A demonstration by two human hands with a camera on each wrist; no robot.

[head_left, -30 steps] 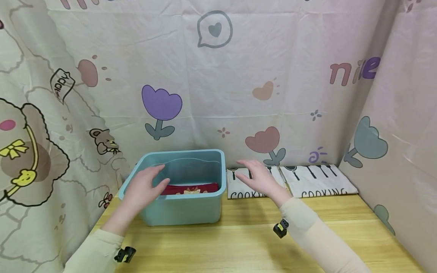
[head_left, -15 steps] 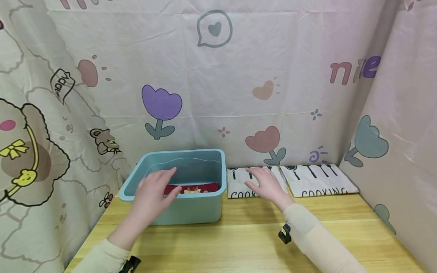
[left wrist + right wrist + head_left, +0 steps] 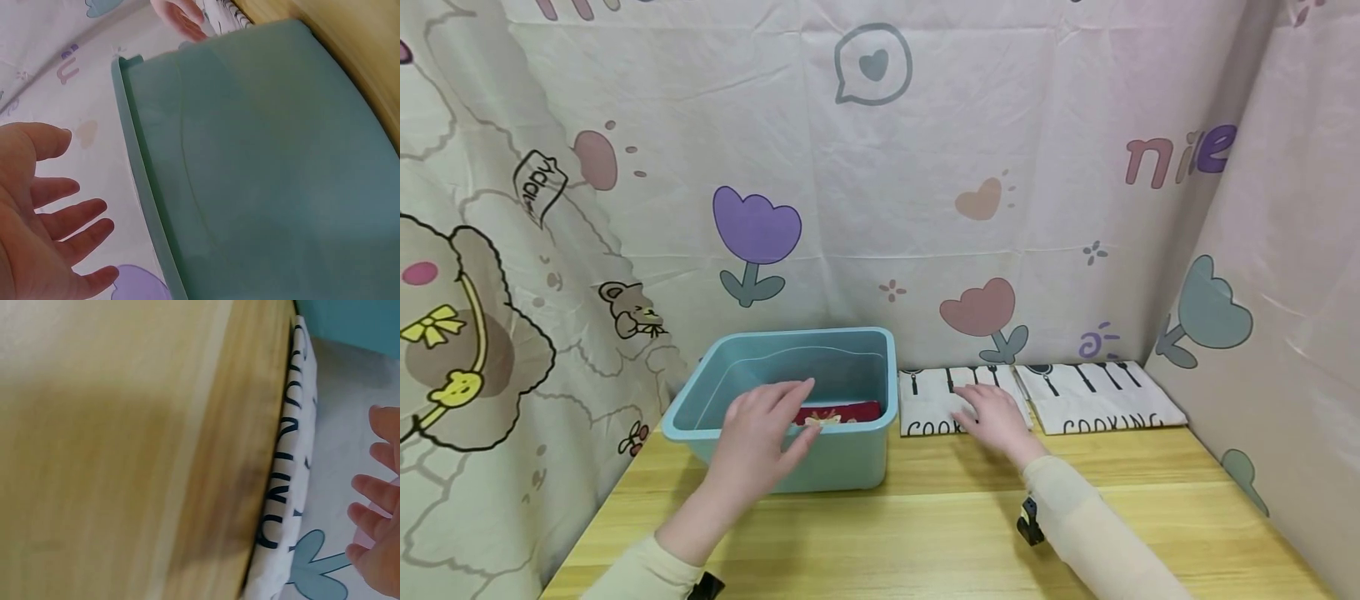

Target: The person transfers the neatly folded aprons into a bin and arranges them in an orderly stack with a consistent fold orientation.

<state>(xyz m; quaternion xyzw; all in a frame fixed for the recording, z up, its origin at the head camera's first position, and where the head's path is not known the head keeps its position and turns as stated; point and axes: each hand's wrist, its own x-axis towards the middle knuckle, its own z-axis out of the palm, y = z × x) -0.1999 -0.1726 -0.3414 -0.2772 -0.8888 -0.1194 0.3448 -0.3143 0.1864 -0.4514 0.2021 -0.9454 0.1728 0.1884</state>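
My left hand (image 3: pixel 760 437) hovers in front of the blue plastic bin (image 3: pixel 850 458), fingers spread and holding nothing; the left wrist view shows it apart from the bin's side. Inside the bin lies a folded red cloth (image 3: pixel 857 412) with a pale print, partly hidden by the bin's front rim and my hand. My right hand (image 3: pixel 996 421) is over the nearer of two folded white cloths (image 3: pixel 928 406), which carries black utensil drawings and lettering. Its fingers are loosely bent with nothing between them. In the right wrist view they appear above the cloth, not touching it.
A second folded white cloth (image 3: pixel 1101 400) printed "COOKING" lies right beside the first. Both cloths and the bin stand at the back of the wooden table (image 3: pixel 917 542), against a patterned curtain (image 3: pixel 880 183) that also closes off the left and right sides.
My left hand has moved right and slightly down across the bin's front. The right hand has moved right and lower over the first white cloth. Bin and cloths have stayed put.
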